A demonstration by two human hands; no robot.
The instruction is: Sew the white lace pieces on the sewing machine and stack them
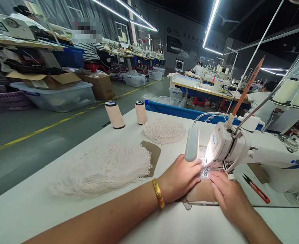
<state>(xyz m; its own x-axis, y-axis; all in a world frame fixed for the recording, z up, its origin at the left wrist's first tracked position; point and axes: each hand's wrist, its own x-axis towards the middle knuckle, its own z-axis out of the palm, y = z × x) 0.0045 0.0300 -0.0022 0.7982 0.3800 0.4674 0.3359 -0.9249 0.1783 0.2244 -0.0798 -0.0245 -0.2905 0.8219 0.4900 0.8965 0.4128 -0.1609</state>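
Observation:
My left hand, with a gold bracelet at the wrist, lies on the left of the presser foot of a white sewing machine. Its fingers are stretched out over white lace, pressing it flat. On the other side of the foot rests my right hand, fingers extended on the work and thumb apart. Below the needle, between both hands, shows a flat tan piece. The lamp-lit stitching spot is partly hidden by fingers and machine head.
Lace pieces lie in a large stack and a smaller pile, near a brown card. Two thread cones stand at the far edge. Orange-handled thread snips lie right. A grey lamp overhangs my left hand.

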